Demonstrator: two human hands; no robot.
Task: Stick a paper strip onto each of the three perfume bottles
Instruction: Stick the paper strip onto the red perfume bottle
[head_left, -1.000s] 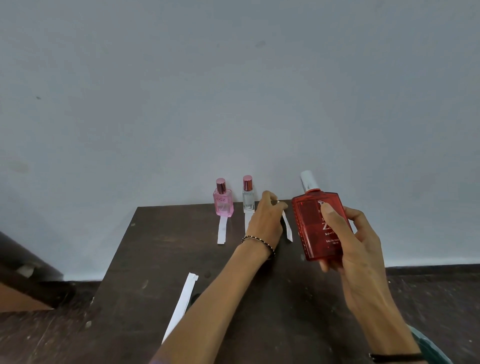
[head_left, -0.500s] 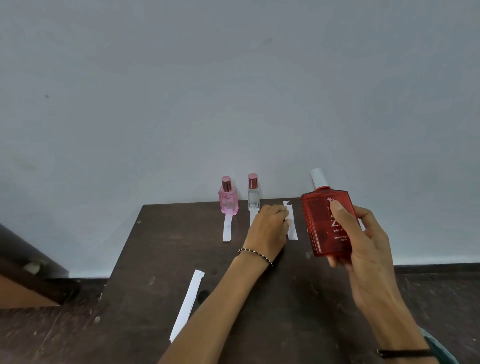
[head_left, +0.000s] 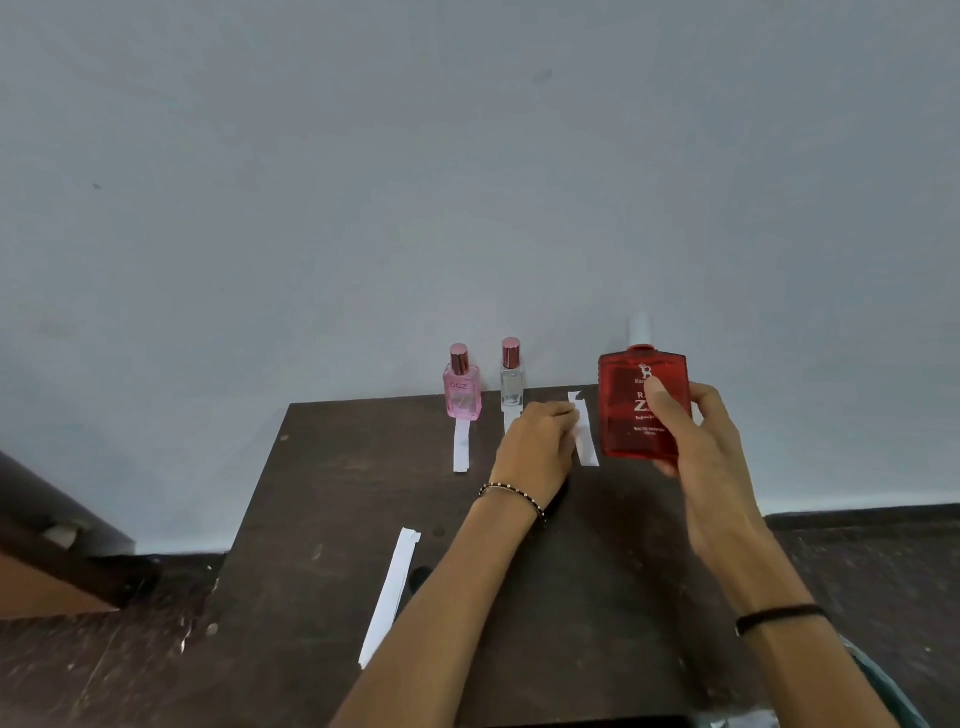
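Red perfume bottle (head_left: 641, 410) gripped upright by right hand (head_left: 698, 447); left hand (head_left: 537, 449) fingers pinch a paper strip (head_left: 584, 436) on the table (head_left: 322, 483).

The pink bottle (head_left: 462, 396) reads "DGZ"; the red bottle (head_left: 626, 410) shows "Z".

Glossy red glass bottle (head_left: 644, 405); pink bottle (head_left: 462, 397) with shiny metallic cap; matt white paper strip (head_left: 390, 597); dark wooden table (head_left: 322, 519), scuffed and stained
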